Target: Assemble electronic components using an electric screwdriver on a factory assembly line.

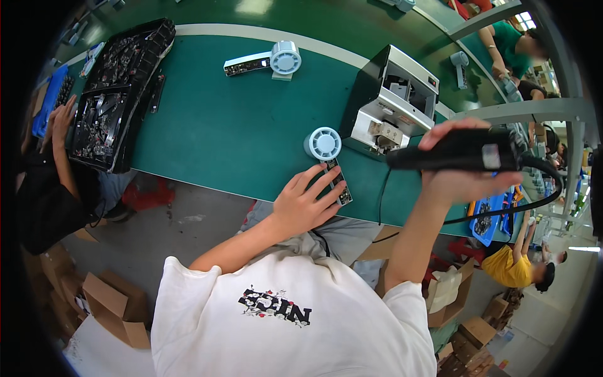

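My left hand [306, 200] holds a light blue handheld fan [325, 144] against the green table near its front edge. The fingers lie across the fan's opened handle, where a dark circuit board shows; part of it is hidden beneath them. Raised on the right, my right hand [461, 185] is wrapped round a black corded electric screwdriver [449, 152]. Its narrow end points left, toward the machine's front, apart from the fan. A cable runs from its thick end. A second light blue handheld fan [286, 58], also with its handle opened, lies farther back on the table.
A silver and black machine [396, 103] stands at the back right. Black trays [119, 94] of small dark parts lie at the left, beside another person's hand [61, 122]. A blue bin [485, 223] sits at the right, near a yellow-shirted person [509, 267]. A black cable hangs across the table's front edge.
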A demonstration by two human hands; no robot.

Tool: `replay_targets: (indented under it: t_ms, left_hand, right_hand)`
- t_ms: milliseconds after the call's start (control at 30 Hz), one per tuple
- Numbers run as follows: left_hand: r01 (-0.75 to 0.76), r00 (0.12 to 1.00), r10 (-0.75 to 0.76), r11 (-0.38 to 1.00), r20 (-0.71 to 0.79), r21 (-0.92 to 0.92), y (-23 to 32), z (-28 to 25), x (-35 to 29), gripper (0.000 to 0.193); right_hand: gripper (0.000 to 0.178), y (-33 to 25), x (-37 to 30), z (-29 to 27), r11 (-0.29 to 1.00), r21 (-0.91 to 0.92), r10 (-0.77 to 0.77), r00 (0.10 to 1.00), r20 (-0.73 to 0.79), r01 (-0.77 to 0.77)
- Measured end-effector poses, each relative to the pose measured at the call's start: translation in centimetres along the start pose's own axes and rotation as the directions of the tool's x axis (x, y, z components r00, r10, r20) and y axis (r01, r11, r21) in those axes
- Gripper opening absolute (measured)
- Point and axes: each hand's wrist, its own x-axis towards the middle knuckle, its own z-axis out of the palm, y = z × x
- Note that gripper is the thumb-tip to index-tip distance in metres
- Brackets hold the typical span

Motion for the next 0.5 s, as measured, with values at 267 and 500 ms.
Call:
replay_targets:
  t_ms: [267, 500]
  left_hand:
    - [-0.011, 1.000, 0.011, 1.000, 0.000, -0.001, -0.1, 0.2, 0.3, 0.036]
    - [-0.010, 1.000, 0.011, 1.000, -0.024, 0.021, -0.1, 0.4, 0.3, 0.034]
  right_hand:
    - [0.109, -2.6, -8.6, -0.7, 0.984, -0.055, -0.172, 0.985, -0.013, 0.171]
    - [0.109, -1.6, -9.4, -0.9, 0.984, -0.030, -0.178, 0.984, -0.034, 0.177]
